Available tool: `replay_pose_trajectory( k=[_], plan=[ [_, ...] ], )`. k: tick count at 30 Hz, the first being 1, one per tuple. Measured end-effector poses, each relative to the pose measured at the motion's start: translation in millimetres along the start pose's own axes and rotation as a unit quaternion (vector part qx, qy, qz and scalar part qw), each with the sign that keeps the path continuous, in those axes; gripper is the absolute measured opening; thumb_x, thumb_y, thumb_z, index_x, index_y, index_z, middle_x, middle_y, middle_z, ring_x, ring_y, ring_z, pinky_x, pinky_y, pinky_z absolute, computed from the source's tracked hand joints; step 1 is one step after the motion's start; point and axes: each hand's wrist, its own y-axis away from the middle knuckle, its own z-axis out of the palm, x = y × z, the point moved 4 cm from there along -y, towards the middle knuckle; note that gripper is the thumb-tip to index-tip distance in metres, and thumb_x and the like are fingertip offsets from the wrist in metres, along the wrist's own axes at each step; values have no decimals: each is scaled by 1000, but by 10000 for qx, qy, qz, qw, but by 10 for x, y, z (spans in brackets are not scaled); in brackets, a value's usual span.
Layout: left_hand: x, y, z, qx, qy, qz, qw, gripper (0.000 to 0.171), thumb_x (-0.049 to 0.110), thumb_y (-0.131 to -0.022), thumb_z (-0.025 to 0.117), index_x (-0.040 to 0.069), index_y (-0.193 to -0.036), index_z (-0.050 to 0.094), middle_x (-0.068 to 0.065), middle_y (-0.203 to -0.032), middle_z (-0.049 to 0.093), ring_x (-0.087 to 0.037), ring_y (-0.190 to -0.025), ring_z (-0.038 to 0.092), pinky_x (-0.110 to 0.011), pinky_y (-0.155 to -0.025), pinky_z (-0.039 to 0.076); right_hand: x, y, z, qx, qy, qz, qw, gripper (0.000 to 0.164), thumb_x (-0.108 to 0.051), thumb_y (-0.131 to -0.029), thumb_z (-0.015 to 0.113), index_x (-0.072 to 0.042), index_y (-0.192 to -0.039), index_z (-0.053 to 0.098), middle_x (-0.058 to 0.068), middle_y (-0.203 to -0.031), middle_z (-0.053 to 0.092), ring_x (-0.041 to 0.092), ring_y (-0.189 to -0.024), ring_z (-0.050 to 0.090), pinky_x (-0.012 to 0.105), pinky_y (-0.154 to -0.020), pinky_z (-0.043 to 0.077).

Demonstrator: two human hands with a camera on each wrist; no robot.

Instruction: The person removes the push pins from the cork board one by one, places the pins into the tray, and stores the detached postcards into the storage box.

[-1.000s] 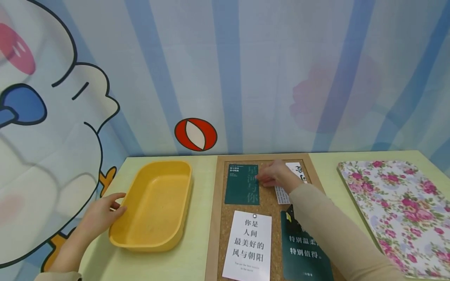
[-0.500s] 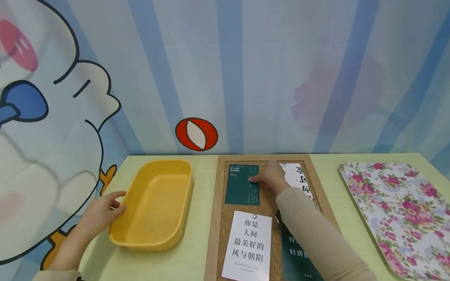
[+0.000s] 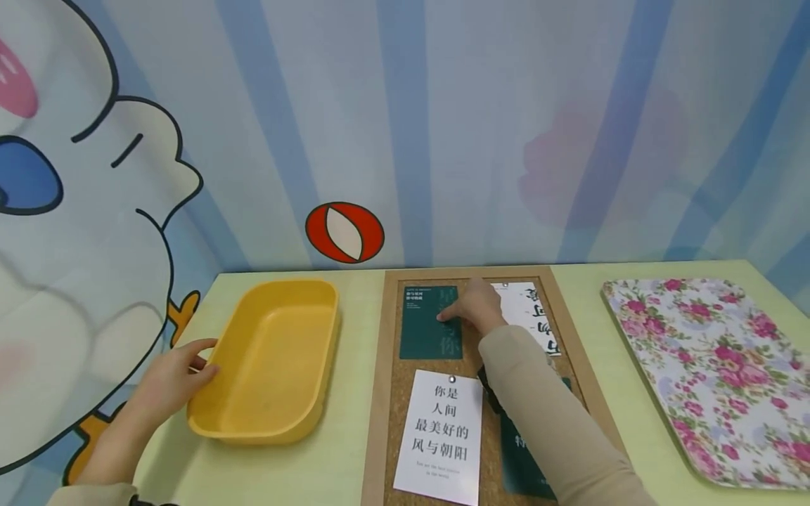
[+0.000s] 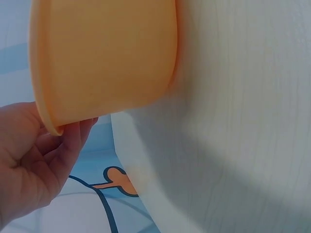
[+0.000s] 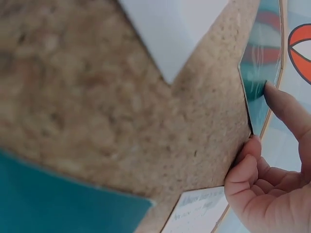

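Observation:
On the left stands a yellow plastic basin (image 3: 272,358). My left hand (image 3: 174,379) grips its near left rim, thumb over the edge; in the left wrist view the fingers (image 4: 73,145) curl behind the rim. My right hand (image 3: 477,306) is at a dark green printed card (image 3: 420,323) on the cork board (image 3: 395,422). In the right wrist view the thumb (image 5: 286,109) lies on the face of that card (image 5: 262,63), and curled fingers (image 5: 243,174) meet its edge. Whether any fingertip is behind the card is hidden.
A white card (image 3: 439,439) with a silver pin lies at the board's front left. Another white card (image 3: 528,309) is at the back right. My right sleeve (image 3: 550,407) partly covers a second green card (image 3: 525,464). A floral board (image 3: 709,379) lies far right.
My right hand has shifted a little left, its thumb now lying further onto the green card. The left hand stays on the basin rim. The view has shifted slightly.

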Motion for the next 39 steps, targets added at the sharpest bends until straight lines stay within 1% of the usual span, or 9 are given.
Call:
replay_pose_trajectory(
  k=[3, 8, 15, 19, 21, 24, 29, 35, 39],
  plan=[
    [-9, -4, -10, 1, -29, -15, 10000, 44, 8, -87, 62, -16, -121, 48, -18, -84, 64, -29, -75, 63, -40, -63, 51, -19, -4, -2, -76, -51, 81, 9999, 48, -26, -67, 85, 4, -95, 61, 9, -72, 55, 18, -57, 51, 27, -47, 41],
    [-4, -19, -17, 22, -60, -7, 10000, 43, 8, -87, 62, -16, -121, 49, -17, -83, 64, -30, -75, 63, -40, -63, 51, -34, 4, -19, -36, -43, 72, 10000, 47, -25, -68, 85, 3, -96, 61, 11, -76, 57, 18, -56, 52, 27, -45, 41],
    [28, -38, -9, 83, -101, 70, 9999, 43, 7, -86, 62, -16, -120, 49, -17, -83, 65, -30, -74, 63, -39, -62, 51, 11, -22, -19, -21, -232, 359, 9991, 36, -23, -69, 84, 0, -88, 63, 9, -71, 57, 18, -51, 53, 27, -43, 41],
    [7, -30, -5, -1, -49, -24, 10000, 43, 8, -87, 62, -16, -121, 49, -17, -84, 64, -30, -75, 63, -40, -63, 51, 51, -70, -4, -166, -449, 522, 9975, 39, -19, -70, 83, 3, -95, 63, 10, -70, 58, 17, -51, 54, 26, -44, 44],
    [-6, -24, -3, -18, -31, -66, 10000, 43, 8, -87, 62, -15, -121, 49, -17, -83, 64, -29, -75, 63, -39, -62, 51, 75, -96, -3, -261, -712, 574, 9955, 41, -15, -71, 82, 5, -100, 60, 12, -72, 58, 16, -50, 55, 25, -45, 46],
    [-17, -27, -2, -16, -39, -87, 10000, 43, 8, -87, 62, -16, -121, 49, -16, -83, 65, -29, -74, 63, -39, -62, 51, 113, -125, -10, -497, -1317, 625, 9881, 38, -6, -75, 78, 8, -105, 59, 12, -77, 57, 15, -52, 56, 25, -50, 50],
    [-18, -31, -5, -1, -50, -101, 9999, 44, 8, -87, 62, -15, -121, 49, -16, -83, 65, -29, -75, 63, -38, -62, 51, 147, -120, -55, -1005, -2220, 714, 9672, 33, 2, -82, 66, 6, -114, 57, 10, -83, 56, 15, -61, 55, 27, -59, 52],
    [-8, -30, -13, -55, -35, -150, 9999, 44, 9, -87, 62, -15, -122, 48, -17, -84, 65, -29, -76, 63, -39, -62, 51, 178, -111, -77, -1392, -2799, 796, 9465, 40, 3, -85, 63, 5, -124, 52, 7, -83, 56, 15, -65, 54, 27, -62, 51],
    [-6, -18, -17, -74, -35, -149, 9999, 44, 9, -87, 62, -15, -122, 49, -17, -84, 65, -28, -75, 62, -38, -62, 51, 213, -139, -72, -1497, -2959, 943, 9387, 42, 3, -87, 62, 2, -127, 50, 7, -89, 55, 13, -69, 54, 24, -60, 50]
  ],
)
